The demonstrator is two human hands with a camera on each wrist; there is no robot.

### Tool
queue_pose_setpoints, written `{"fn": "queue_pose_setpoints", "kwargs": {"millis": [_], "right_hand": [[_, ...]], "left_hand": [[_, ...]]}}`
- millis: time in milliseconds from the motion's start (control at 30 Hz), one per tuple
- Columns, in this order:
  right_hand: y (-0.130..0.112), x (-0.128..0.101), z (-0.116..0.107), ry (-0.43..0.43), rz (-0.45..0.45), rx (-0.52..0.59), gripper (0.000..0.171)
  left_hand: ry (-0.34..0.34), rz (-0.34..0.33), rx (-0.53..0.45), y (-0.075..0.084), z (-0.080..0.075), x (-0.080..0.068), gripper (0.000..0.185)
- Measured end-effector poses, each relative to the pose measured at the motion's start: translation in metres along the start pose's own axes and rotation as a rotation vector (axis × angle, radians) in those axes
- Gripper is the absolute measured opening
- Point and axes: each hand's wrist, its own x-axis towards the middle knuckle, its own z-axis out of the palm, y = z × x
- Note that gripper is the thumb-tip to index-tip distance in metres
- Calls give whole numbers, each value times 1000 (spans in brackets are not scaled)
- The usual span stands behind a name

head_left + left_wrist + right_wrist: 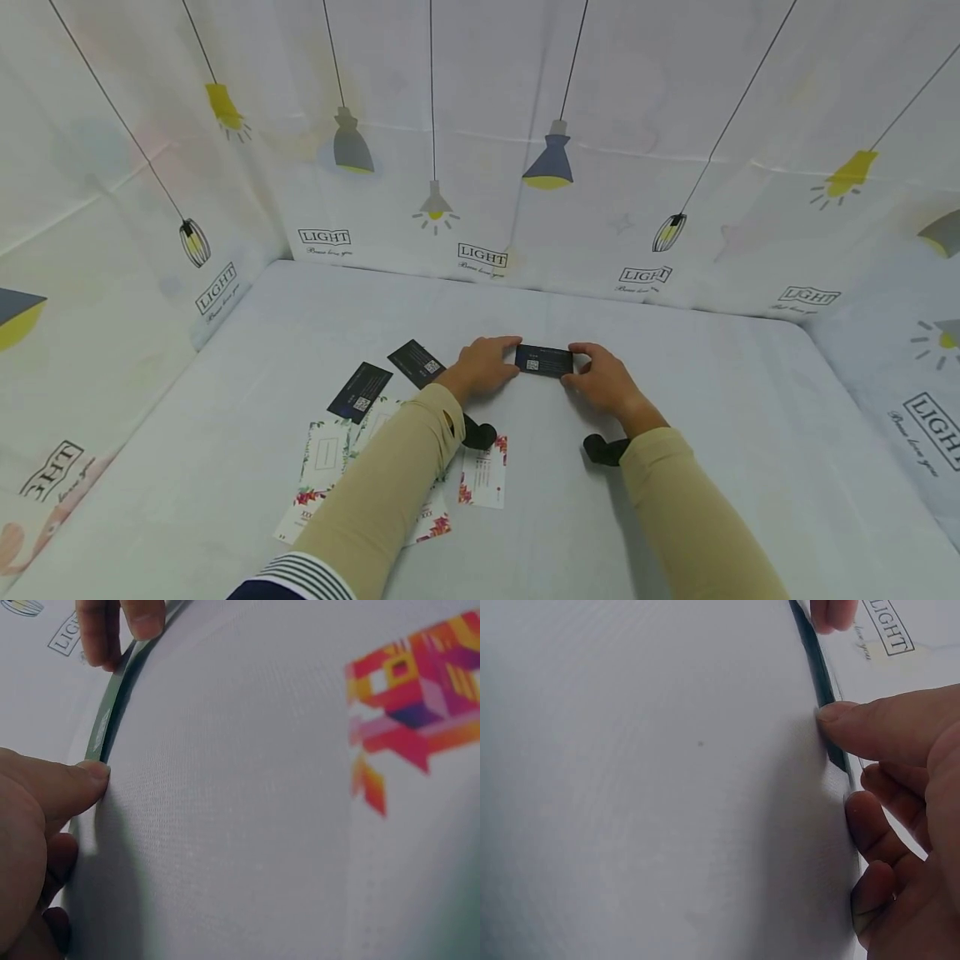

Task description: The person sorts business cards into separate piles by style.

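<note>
Both hands meet on one dark card (545,361) lying flat on the white-covered table (735,433), toward its far middle. The left hand (485,364) pinches the card's left end, thumb tip set against its near edge in the left wrist view; the right hand (602,379) pinches the right end, thumb likewise on the edge while its other fingers curl beneath the palm. The card shows a small white code square on its face.

To the left of the left hand, two more dark cards (417,362) lie side by side at a slant, close together. Nearer the person, several white cards with floral corners (484,472) are spread out, partly covered by the left forearm's tan sleeve (390,492). A fabric backdrop (480,150) printed with hanging lamps and the word LIGHT walls the table on three sides.
</note>
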Motion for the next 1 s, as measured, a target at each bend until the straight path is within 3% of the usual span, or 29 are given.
{"fn": "queue_pose_setpoints", "kwargs": {"millis": [567, 733, 900, 1000], "right_hand": [[-2, 3, 4, 21, -4, -13, 63], [-2, -4, 3, 22, -17, 0, 63], [-4, -14, 0, 27, -30, 44, 63], [-6, -19, 2, 25, -51, 71, 64]], "left_hand": [[47, -17, -5, 1, 0, -2, 52], [-1, 34, -78, -5, -7, -8, 50], [-72, 103, -155, -13, -26, -16, 47], [-96, 101, -173, -18, -37, -23, 44]]}}
